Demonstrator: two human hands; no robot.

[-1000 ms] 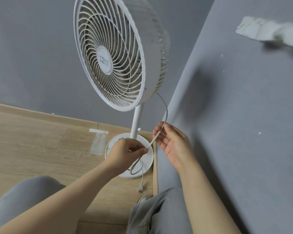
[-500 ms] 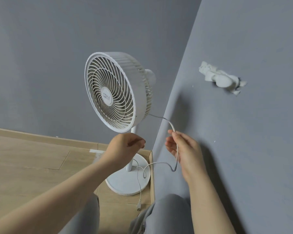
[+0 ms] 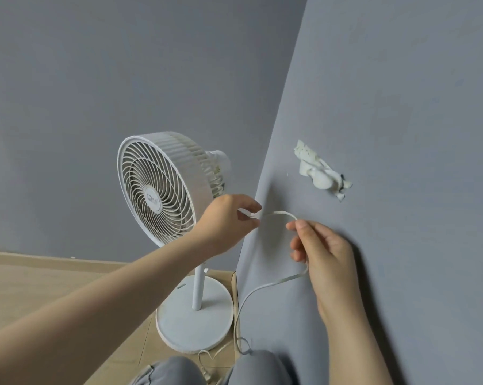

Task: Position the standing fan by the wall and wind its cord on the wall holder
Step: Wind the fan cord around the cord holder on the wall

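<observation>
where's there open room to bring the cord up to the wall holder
Bare wall lies between the right hand and the wall holder, and above it. Crowded: the corner by the fan, where the left hand pinches the cord.

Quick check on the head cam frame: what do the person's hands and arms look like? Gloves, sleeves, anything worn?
Both are bare: no gloves, no sleeves in view on either forearm, no watch, rings or bands visible. The left hand and right hand each show ordinary fingers with short, unpainted nails as far as can be told. The only clothing in view is grey fabric trousers over the knees at the bottom edge.
</observation>
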